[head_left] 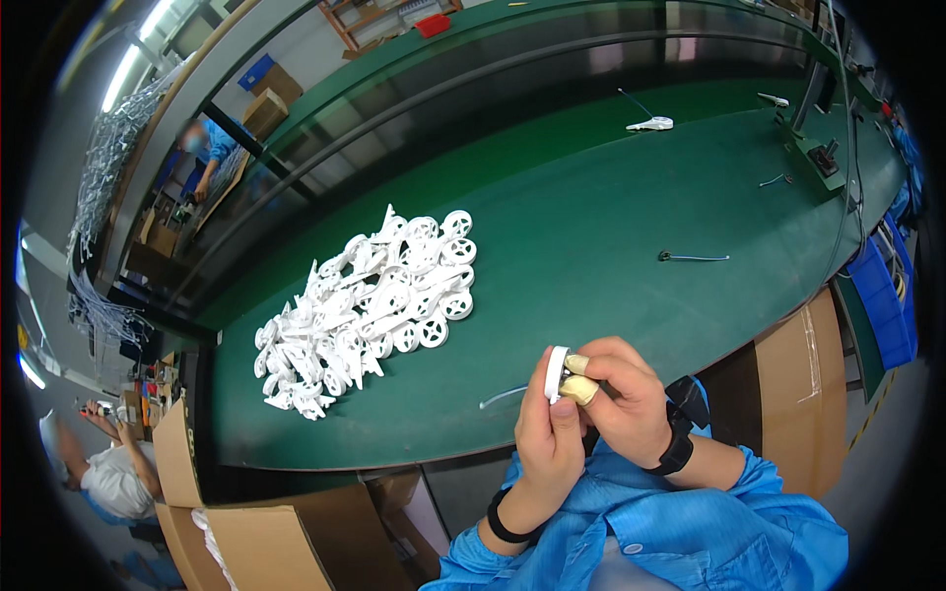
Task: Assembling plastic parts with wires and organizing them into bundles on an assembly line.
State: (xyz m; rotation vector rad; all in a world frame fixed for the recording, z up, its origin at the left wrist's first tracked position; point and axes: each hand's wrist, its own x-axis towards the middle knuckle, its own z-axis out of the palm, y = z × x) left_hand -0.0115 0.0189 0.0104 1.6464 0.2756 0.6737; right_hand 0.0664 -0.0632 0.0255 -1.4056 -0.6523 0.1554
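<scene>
Close to my body, over the front edge of the green table (572,286), my left hand (548,443) is closed on a white round plastic part (557,375), which stands on edge. My right hand (631,404) is closed against its right face, with yellow covers on two fingertips. Something small and dark shows between those fingertips, too hidden to name. A thin grey cable (503,396) reaches out to the left of my left hand; whether it joins the part is hidden.
A heap of white wheel-ended plastic parts (374,305) lies left. Short dark cables (695,258) and a white part with a wire (650,124) lie right, near a green stand (813,158). Blue bin (882,305) and cardboard boxes (803,394) flank the table. Other people are at left.
</scene>
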